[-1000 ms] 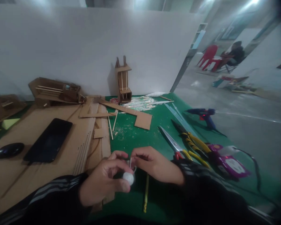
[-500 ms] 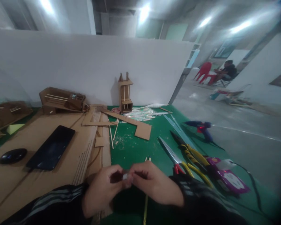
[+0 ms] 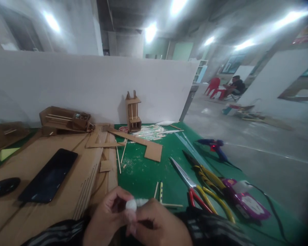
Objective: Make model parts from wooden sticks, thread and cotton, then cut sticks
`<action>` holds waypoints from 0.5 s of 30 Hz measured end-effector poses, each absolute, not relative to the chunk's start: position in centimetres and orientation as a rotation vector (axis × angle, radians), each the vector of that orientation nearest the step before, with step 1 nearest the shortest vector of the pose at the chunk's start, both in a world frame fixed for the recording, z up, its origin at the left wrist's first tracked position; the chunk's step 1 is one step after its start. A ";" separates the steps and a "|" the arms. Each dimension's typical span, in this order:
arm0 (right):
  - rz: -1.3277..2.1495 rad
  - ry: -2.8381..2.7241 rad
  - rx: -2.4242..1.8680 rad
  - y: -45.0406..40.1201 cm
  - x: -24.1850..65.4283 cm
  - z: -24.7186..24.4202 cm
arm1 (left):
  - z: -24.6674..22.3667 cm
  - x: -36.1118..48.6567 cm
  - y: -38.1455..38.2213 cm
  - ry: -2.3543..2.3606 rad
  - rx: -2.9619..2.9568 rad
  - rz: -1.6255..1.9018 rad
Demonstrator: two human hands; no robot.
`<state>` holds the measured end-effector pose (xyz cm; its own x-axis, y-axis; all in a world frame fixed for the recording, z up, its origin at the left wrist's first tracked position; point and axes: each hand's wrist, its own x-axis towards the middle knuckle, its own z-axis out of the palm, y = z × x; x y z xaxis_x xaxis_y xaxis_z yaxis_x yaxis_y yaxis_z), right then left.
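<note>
Tabletop (image 3: 141, 177), white piece (image 3: 131, 205) partly behind hands (image 3: 159, 222)

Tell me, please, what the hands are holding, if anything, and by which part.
The left hand pinches a small white object near its rounded end; the right hand is beside it, its grip unclear.

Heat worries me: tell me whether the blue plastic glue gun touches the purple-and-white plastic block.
Apart. The head view shows green tabletop between the glue gun and the block.
</note>
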<state>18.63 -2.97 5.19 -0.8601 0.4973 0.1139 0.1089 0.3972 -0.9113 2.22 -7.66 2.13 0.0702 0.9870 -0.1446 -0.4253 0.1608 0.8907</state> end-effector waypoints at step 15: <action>1.227 -2.368 -0.792 0.2 20.2 5.6 | 1.6 1.3 -7.7 0.965 1.026 1.122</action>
